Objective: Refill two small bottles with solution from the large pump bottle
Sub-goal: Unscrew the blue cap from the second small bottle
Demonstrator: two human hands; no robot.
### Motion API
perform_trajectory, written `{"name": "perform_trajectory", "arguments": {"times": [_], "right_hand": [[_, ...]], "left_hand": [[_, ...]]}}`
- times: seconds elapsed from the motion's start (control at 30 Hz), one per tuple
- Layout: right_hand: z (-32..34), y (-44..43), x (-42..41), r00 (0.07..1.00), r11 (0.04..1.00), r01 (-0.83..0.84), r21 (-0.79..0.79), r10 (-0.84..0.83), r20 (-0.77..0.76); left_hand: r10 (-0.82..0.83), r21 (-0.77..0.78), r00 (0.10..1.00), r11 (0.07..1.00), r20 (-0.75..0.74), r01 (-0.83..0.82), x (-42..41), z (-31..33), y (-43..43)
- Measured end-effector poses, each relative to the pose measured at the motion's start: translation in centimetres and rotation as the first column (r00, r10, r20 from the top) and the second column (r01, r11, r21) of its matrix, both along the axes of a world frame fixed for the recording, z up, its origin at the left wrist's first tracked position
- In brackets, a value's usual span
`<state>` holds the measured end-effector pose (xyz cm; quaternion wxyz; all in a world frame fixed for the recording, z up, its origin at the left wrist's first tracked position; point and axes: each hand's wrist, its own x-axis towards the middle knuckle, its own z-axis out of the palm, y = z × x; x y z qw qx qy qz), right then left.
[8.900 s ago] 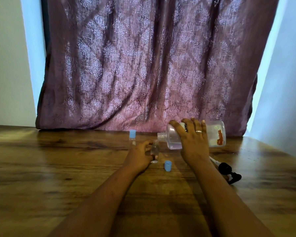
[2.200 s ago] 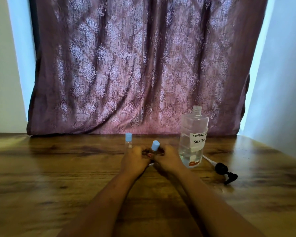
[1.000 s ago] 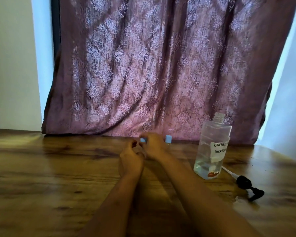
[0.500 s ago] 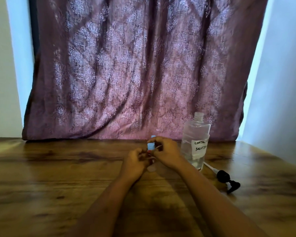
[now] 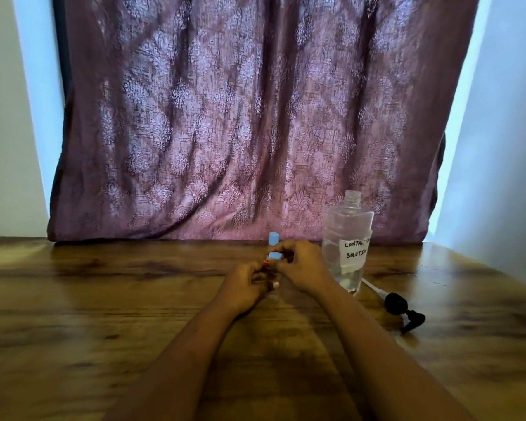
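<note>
A small clear bottle with a blue cap [image 5: 274, 256] is held between both hands over the table's middle. My left hand [image 5: 246, 284] grips its body from the left; most of the body is hidden. My right hand [image 5: 301, 264] has its fingers closed around the blue cap. The second small bottle stands just behind, only its blue cap [image 5: 273, 237] showing above my fingers. The large clear bottle [image 5: 346, 241] stands upright to the right, neck open, with a handwritten label and a little liquid at the bottom. Its black pump head [image 5: 403, 311] lies on the table further right.
A wooden table [image 5: 104, 314] stretches left and towards me. A purple patterned curtain [image 5: 240, 117] hangs along the table's far edge. The white pump tube [image 5: 372, 288] lies between the large bottle and the pump head.
Since the earliest frame the large bottle has gone from tilted in my right hand to standing upright. Both hands now hold the small bottle, its cap on top. In the last half second little has moved.
</note>
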<state>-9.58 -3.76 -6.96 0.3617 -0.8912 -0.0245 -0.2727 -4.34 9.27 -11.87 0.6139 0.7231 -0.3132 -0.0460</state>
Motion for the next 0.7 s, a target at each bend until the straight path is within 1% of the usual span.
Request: {"name": "perform_trajectory", "arguments": {"times": [0.2, 0.33, 0.43, 0.47, 0.5, 0.57, 0.6, 0.63, 0.7], "right_hand": [[0.4, -0.2, -0.1, 1.000, 0.998, -0.027, -0.057, 0.026, -0.013], [1.0, -0.2, -0.6, 0.995, 0.994, -0.092, -0.056, 0.090, -0.032], [1.1, -0.5, -0.9, 0.988, 0.986, -0.139, -0.094, 0.132, -0.080], [1.1, -0.6, -1.0, 0.982, 0.982, -0.169, -0.080, 0.160, -0.101], [1.0, -0.6, -1.1, 0.972, 0.978, -0.206, -0.033, 0.200, -0.121], [0.9, -0.6, -1.0, 0.957, 0.962, -0.248, 0.116, 0.262, -0.127], [0.8, -0.5, -0.9, 0.962, 0.959, -0.234, 0.160, 0.253, -0.106], [0.7, -0.4, -0.8, 0.976, 0.969, -0.194, 0.152, 0.206, -0.071], [0.5, -0.2, -0.4, 0.998, 0.997, -0.065, 0.041, 0.064, 0.019]], "left_hand": [[-0.003, 0.031, 0.999, 1.000, 0.032, 0.002, 0.1, -0.1, -0.1], [-0.026, 0.047, 0.999, 0.999, 0.035, 0.024, 0.1, 0.0, -0.2], [-0.042, 0.048, 0.998, 0.998, 0.036, 0.040, 0.1, 0.0, -0.2], [-0.042, 0.047, 0.999, 0.998, 0.030, 0.040, 0.1, 0.0, -0.2], [-0.040, 0.045, 0.999, 0.998, 0.027, 0.039, 0.1, 0.0, -0.2], [-0.038, 0.030, 0.999, 0.999, 0.018, 0.037, 0.1, -0.1, -0.3], [-0.038, 0.022, 0.999, 0.999, 0.010, 0.038, 0.2, -0.1, -0.4], [-0.040, 0.012, 0.999, 0.999, 0.002, 0.040, 0.2, -0.1, -0.4], [-0.042, -0.002, 0.999, 0.999, -0.011, 0.042, 0.2, -0.2, -0.4]]}}
